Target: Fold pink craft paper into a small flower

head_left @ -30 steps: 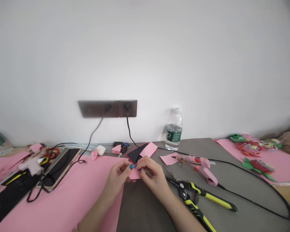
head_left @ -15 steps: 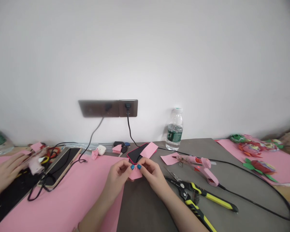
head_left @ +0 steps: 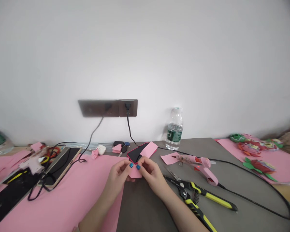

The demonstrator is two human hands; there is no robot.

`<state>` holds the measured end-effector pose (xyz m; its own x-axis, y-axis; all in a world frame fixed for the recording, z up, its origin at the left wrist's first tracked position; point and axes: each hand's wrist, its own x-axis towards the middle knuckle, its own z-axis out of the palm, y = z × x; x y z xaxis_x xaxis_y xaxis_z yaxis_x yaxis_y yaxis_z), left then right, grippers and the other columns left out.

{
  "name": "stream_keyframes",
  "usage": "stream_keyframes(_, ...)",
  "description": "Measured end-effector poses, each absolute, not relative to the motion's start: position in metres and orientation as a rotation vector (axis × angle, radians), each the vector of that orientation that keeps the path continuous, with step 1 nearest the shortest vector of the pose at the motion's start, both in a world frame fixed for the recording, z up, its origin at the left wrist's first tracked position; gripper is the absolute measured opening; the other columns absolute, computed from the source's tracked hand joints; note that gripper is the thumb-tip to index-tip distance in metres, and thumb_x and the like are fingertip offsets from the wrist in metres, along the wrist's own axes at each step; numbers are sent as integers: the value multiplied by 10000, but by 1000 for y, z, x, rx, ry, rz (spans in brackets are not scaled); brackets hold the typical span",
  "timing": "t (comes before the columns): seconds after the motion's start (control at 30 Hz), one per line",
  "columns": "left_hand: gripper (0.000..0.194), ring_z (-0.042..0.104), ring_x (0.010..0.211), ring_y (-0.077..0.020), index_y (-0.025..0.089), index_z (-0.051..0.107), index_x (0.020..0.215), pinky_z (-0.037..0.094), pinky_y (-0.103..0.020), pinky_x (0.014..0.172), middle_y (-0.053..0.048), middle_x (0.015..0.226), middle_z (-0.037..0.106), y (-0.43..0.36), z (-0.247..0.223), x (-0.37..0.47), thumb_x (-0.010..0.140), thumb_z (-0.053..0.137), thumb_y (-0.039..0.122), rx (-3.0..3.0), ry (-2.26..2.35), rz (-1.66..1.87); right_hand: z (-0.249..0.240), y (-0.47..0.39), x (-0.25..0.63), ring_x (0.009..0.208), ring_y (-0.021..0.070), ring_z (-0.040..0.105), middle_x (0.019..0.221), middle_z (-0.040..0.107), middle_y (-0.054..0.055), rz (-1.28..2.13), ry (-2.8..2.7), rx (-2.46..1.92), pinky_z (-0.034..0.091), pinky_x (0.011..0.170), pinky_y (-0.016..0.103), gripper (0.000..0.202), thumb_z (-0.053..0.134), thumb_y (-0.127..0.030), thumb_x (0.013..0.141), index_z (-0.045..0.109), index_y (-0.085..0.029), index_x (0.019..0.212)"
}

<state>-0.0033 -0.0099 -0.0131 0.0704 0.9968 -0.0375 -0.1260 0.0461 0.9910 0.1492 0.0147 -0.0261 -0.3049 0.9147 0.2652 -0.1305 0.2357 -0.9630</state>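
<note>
Between both thumbs and fingers I pinch a small piece of pink paper (head_left: 135, 173). My left hand (head_left: 119, 175) is closed on its left side, and my right hand (head_left: 149, 174) is closed on its right side, the thumbs close together at its top edge. Just behind the hands lies a phone in a red case (head_left: 134, 154), with another pink paper piece (head_left: 149, 149) resting partly over it. To the right, a pink glue gun (head_left: 203, 167) lies with its nozzle over a further paper piece (head_left: 168, 158). Yellow-and-black pliers (head_left: 195, 190) lie beside my right forearm.
A large pink sheet (head_left: 87, 193) covers the left side, with a phone (head_left: 60, 166) and black cables nearby. A water bottle (head_left: 174, 130) stands against the wall. Paper flowers (head_left: 263, 166) lie on a pink sheet at right. The glue gun's cord (head_left: 268, 177) loops across the right.
The other person's hand at the far left has gone out of view, uncovering pink paper and a white glue gun. My thumbs have parted slightly; my hands otherwise stay in place.
</note>
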Motion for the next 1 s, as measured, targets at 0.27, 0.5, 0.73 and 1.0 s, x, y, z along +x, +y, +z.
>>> stream_keyframes(0.27,296,654,671,-157,208,556,933,554,-260,625,-11,748,680,-12,-8,-3,775,700,412,1157,1129,1334,-28,15,149,562,114,391,638,445,-36,1255,-1527,-773,322,527,232,351,576,-501,862,502,-192,714)
stream_keyframes(0.5,239,669,847,-205,222,630,1010,560,-279,681,-64,975,694,-17,-5,-3,813,647,355,1353,1226,1351,-25,13,148,580,119,372,635,422,-35,1237,-1565,-782,314,551,239,415,537,-554,870,462,-196,673)
stream_keyframes(0.73,185,660,851,-201,214,656,961,558,-284,683,-97,1139,663,-16,-6,-3,819,639,331,1349,1185,1391,-24,12,148,572,123,388,629,437,-31,1235,-1551,-781,328,539,234,408,540,-546,876,482,-198,670)
stream_keyframes(1.0,306,622,659,-146,160,602,737,495,-230,552,-71,880,706,-7,-10,-2,672,784,397,1033,1081,1370,-27,9,146,590,121,401,634,462,-28,1187,-1598,-765,340,551,231,368,537,-471,902,529,-181,676)
